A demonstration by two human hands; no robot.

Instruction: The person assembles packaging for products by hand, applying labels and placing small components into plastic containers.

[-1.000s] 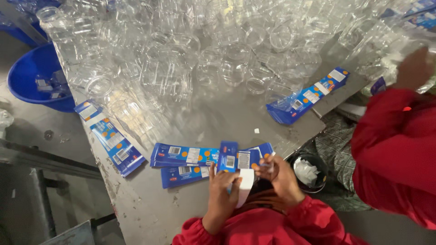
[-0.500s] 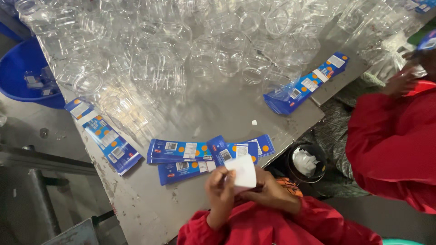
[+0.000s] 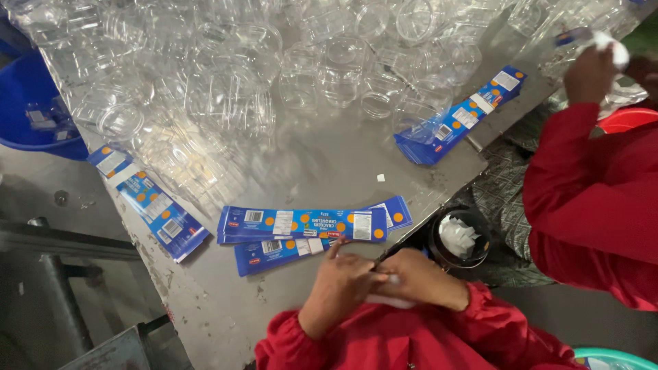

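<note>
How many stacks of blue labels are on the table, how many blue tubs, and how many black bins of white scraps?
Stacks of blue labels: 4, at far left, front upper, front lower, far right
Blue tubs: 1
Black bins of white scraps: 1
Total: 6
The clear plastic jars are too many to count.

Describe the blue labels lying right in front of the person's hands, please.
The blue labels are long, flat, glossy strips, blue with orange dots and white panels of print. They lie in a loose stack on the grey metal table, lengthwise across the view, some fanned out below and to the right. The left hand touches the lower strip's near edge with its fingertips; the right hand sits just beside, pinching a small white piece. Clear plastic jars crowd the table beyond them.
</note>
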